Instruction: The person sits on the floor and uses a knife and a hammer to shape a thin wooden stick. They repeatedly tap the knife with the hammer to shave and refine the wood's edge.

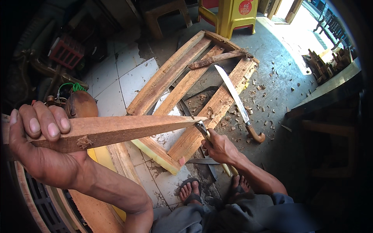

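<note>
My left hand is wrapped round a long wooden beam that reaches across the view and narrows to a tip at its far right end. A rough, torn patch shows on its near face. At the tip, my right hand grips a short dark hand tool with a bright metal head; its exact kind is not clear. The tool's head touches or sits right by the beam's end. Curled wood shavings lie just behind the tip, on a wooden frame.
A curved machete with a wooden handle leans across the frame, and a rough stick lies on top. Wood chips litter the floor. A yellow stool stands at the back. Boards lie at lower left. My sandalled feet are below.
</note>
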`<state>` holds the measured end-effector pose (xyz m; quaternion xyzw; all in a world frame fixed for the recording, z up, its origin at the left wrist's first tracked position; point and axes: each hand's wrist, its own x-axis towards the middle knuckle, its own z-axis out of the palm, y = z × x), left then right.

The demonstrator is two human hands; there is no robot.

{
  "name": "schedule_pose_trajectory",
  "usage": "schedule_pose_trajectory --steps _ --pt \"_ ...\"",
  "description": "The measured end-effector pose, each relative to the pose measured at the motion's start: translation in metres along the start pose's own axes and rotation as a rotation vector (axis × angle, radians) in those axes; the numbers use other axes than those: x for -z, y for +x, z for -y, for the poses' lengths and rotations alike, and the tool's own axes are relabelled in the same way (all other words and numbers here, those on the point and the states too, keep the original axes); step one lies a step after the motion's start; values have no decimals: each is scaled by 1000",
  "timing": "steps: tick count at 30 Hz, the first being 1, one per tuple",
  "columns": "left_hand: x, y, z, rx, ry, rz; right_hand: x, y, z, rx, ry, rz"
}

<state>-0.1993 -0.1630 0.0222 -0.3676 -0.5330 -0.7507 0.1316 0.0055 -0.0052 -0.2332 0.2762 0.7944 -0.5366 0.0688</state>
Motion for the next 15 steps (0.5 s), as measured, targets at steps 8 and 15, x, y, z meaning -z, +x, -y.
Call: schedule_pose_trajectory --steps 8,15 --pt "-5 2 -1 15 13 1 0 -2 6 5 -105 -32" --pt "-10 3 -1 3 37 -3 -9 7 -12 64 -84 -107"
